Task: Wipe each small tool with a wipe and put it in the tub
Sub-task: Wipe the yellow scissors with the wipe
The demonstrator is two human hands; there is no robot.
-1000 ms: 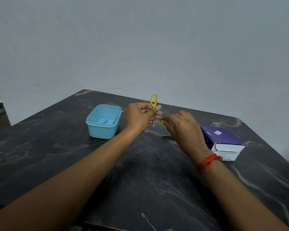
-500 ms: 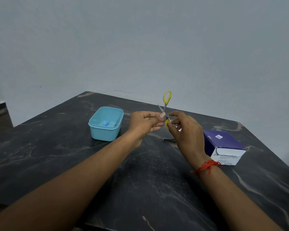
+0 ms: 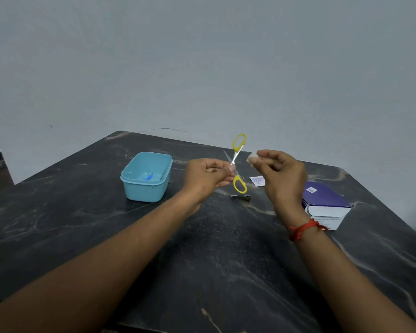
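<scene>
The left hand (image 3: 209, 175) pinches a pair of yellow-handled scissors (image 3: 235, 156) near the pivot, blades spread, above the dark table (image 3: 226, 260). Just beside them, not touching, the right hand (image 3: 281, 174) pinches a small white wipe (image 3: 252, 157). A nail clipper (image 3: 240, 197) and a white sachet (image 3: 257, 180) lie below. The blue tub (image 3: 144, 193), holding a small blue tool (image 3: 149, 176), sits to the left and a purple box (image 3: 324, 200) to the right.

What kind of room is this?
Probably a plain room at home, hard to be sure: a dark marble-look table by a bare grey wall, a blue tub and a purple box.
</scene>
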